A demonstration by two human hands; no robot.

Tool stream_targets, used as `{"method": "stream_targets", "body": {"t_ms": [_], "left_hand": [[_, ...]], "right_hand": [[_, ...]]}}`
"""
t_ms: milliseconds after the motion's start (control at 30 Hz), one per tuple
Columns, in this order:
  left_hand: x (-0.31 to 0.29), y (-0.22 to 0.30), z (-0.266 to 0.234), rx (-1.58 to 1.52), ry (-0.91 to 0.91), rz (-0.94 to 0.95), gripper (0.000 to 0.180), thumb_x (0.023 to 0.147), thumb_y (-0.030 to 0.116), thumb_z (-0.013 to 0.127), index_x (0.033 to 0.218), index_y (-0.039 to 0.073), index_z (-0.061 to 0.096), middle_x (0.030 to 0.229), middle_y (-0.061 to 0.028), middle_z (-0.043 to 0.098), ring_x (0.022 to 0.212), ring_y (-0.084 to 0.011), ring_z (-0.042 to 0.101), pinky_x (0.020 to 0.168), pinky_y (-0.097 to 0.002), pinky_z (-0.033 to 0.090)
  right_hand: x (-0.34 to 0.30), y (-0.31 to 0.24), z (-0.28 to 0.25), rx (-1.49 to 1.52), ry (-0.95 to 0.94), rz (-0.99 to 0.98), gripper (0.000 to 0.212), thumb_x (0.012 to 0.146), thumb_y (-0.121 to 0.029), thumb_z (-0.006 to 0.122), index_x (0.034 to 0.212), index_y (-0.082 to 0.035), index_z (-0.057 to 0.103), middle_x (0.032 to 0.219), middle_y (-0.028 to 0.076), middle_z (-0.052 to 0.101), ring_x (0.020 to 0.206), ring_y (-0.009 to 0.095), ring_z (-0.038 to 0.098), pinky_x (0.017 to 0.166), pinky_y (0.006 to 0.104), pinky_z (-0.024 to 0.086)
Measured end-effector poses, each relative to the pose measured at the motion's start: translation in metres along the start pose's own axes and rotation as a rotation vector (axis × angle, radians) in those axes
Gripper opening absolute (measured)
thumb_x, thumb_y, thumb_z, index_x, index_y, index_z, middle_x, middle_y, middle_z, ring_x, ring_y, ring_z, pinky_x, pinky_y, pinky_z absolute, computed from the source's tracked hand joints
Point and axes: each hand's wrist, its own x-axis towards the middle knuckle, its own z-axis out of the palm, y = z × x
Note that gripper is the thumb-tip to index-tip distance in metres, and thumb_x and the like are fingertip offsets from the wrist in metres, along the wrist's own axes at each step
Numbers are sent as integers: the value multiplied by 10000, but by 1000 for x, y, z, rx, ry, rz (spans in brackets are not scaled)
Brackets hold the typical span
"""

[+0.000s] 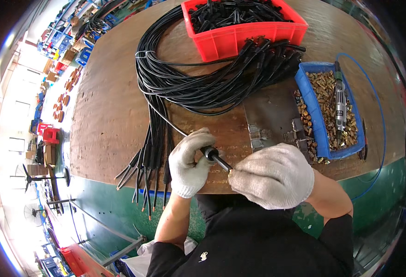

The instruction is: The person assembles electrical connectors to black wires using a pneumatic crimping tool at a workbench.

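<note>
At the bench's near edge, the gloved left hand (190,162) wraps its fingers (198,138) around a black cable end (214,156), its metal tip reaching the gloved right hand (272,174), whose fingers pinch a small brass fitting (231,172) against it.

Cable bundle (198,87) lies between bin (244,34) and hands (230,168).

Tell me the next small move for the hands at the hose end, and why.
Probably turn the small brass piece further onto the hose tip. The right hand pinches it right at the tip, while the left hand grips the black hose just behind, so the two already meet.
</note>
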Motion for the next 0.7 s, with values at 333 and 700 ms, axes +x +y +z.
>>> {"method": "stream_targets", "body": {"t_ms": [333,700], "left_hand": [[-1,1,3,-23,38,8,315,841,-167,778,1117,-25,725,1124,-153,790,1279,-342,715,1108,-438,537],[-4,7,0,336,-13,152,512,659,-77,817,1164,-8,757,1147,-206,785,1142,-371,772,994,-425,598]], "right_hand": [[5,-7,4,-82,15,-137,367,825,-191,757,1161,-44,750,973,89,736,830,217,777,642,309,643],[3,14,-3,80,121,206,366,779,51,885,1090,-59,727,946,120,809,786,299,788,671,370,624]]}}
